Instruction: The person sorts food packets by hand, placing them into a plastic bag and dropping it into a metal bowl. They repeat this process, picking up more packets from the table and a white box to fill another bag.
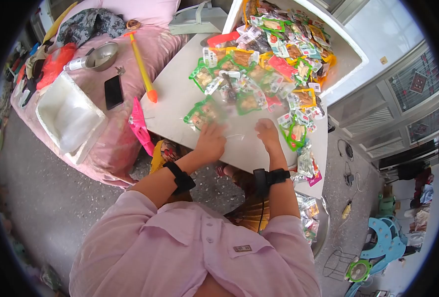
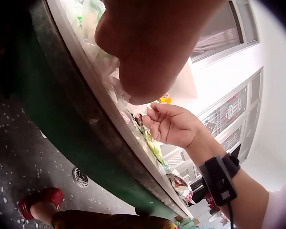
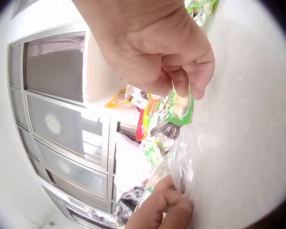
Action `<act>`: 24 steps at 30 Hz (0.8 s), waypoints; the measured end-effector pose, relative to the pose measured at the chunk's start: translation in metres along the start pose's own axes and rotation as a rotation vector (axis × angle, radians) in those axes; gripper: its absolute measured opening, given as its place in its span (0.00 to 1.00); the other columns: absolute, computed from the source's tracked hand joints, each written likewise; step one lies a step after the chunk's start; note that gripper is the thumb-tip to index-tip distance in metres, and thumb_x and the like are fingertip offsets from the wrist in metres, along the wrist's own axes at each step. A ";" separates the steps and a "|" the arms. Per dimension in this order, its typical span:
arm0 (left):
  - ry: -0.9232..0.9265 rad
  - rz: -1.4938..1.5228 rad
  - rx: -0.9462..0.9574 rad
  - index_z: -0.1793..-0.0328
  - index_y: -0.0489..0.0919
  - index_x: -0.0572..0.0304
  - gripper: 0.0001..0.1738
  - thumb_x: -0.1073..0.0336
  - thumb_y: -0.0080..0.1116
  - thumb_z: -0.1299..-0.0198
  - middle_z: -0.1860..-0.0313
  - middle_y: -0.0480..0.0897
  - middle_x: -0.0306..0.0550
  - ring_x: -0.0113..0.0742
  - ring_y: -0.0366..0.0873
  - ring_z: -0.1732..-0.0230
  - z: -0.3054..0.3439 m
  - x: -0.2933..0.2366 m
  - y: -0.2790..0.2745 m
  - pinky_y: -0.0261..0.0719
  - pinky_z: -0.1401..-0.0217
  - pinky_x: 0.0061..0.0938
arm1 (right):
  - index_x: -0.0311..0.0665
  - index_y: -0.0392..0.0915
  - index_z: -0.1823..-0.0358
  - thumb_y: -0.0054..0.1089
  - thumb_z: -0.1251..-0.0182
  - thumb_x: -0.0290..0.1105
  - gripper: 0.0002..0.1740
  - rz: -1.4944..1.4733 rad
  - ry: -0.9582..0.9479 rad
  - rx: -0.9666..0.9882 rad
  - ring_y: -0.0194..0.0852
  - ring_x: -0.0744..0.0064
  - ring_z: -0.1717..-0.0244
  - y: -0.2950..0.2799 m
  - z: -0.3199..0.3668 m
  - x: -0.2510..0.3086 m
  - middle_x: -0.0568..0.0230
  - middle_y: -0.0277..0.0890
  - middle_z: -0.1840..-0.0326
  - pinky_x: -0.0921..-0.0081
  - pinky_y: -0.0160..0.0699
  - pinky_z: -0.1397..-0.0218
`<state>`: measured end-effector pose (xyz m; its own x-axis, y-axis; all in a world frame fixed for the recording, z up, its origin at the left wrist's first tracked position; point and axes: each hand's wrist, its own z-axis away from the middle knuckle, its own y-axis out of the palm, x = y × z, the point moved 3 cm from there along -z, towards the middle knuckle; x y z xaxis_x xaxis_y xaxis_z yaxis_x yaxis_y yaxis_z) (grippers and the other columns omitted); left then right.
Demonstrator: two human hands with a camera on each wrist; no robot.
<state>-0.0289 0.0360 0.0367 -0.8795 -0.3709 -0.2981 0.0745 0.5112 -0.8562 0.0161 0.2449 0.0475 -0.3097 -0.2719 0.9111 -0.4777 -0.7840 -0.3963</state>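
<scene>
Both arms [image 1: 152,187] extended forward, hands apart. Left hand [image 1: 211,142]: back up, fingers [image 3: 157,202] bent in a grip. Right hand [image 1: 268,133]: palm [image 2: 176,132] turned toward the left hand, fingers loosely curled.

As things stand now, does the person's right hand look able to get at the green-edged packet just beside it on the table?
Probably yes. The green-edged packet lies close beside the right hand, and only bare table shows between them.
</scene>
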 end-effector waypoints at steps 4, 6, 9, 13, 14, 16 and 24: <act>-0.024 -0.033 -0.055 0.72 0.74 0.62 0.08 0.67 0.50 0.59 0.49 0.68 0.55 0.56 0.58 0.41 0.000 -0.004 0.008 0.44 0.39 0.55 | 0.37 0.67 0.55 0.56 0.52 0.33 0.20 0.489 -0.506 -0.194 0.67 0.63 0.55 0.005 -0.037 0.005 0.58 0.68 0.59 0.73 0.65 0.53; -0.007 -0.032 -0.113 0.72 0.74 0.61 0.07 0.67 0.51 0.59 0.51 0.69 0.54 0.56 0.59 0.42 0.000 -0.004 0.011 0.45 0.39 0.55 | 0.39 0.67 0.54 0.57 0.53 0.37 0.23 0.591 -0.543 -0.180 0.62 0.60 0.48 0.016 -0.059 0.004 0.56 0.65 0.52 0.67 0.61 0.48; 0.020 -0.008 -0.155 0.73 0.73 0.60 0.07 0.68 0.52 0.60 0.53 0.70 0.52 0.55 0.60 0.43 0.004 -0.004 0.010 0.45 0.40 0.55 | 0.41 0.65 0.51 0.58 0.57 0.46 0.30 0.744 -0.387 -0.056 0.54 0.58 0.42 0.044 -0.070 0.021 0.56 0.59 0.45 0.57 0.55 0.44; 0.007 -0.007 -0.112 0.73 0.72 0.60 0.07 0.67 0.52 0.61 0.53 0.70 0.51 0.55 0.60 0.43 0.003 -0.005 0.005 0.45 0.40 0.56 | 0.43 0.62 0.48 0.58 0.62 0.55 0.39 0.876 -0.359 0.008 0.53 0.58 0.40 0.058 -0.070 0.040 0.56 0.58 0.44 0.52 0.53 0.45; 0.000 -0.003 -0.095 0.73 0.71 0.60 0.07 0.67 0.52 0.61 0.53 0.70 0.51 0.55 0.60 0.43 0.003 -0.005 0.005 0.45 0.40 0.56 | 0.44 0.61 0.47 0.57 0.63 0.56 0.40 0.885 -0.363 0.031 0.53 0.58 0.40 0.060 -0.073 0.035 0.55 0.58 0.44 0.51 0.53 0.45; 0.017 0.014 -0.117 0.73 0.71 0.60 0.08 0.67 0.52 0.61 0.54 0.70 0.51 0.55 0.60 0.43 0.005 -0.005 0.004 0.45 0.40 0.56 | 0.43 0.60 0.47 0.58 0.60 0.52 0.38 0.842 -0.368 0.077 0.55 0.55 0.42 0.061 -0.070 0.028 0.53 0.58 0.44 0.52 0.57 0.47; -0.010 -0.048 0.034 0.69 0.72 0.60 0.09 0.65 0.51 0.58 0.53 0.71 0.50 0.54 0.59 0.43 0.002 -0.007 0.002 0.44 0.40 0.55 | 0.39 0.64 0.52 0.51 0.51 0.32 0.22 0.620 -0.429 -0.070 0.67 0.49 0.57 0.021 -0.023 0.010 0.47 0.67 0.57 0.67 0.68 0.57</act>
<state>-0.0219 0.0378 0.0361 -0.8780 -0.4018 -0.2602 0.0487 0.4658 -0.8835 -0.0159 0.2380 0.0456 -0.1982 -0.8560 0.4775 -0.3757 -0.3836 -0.8436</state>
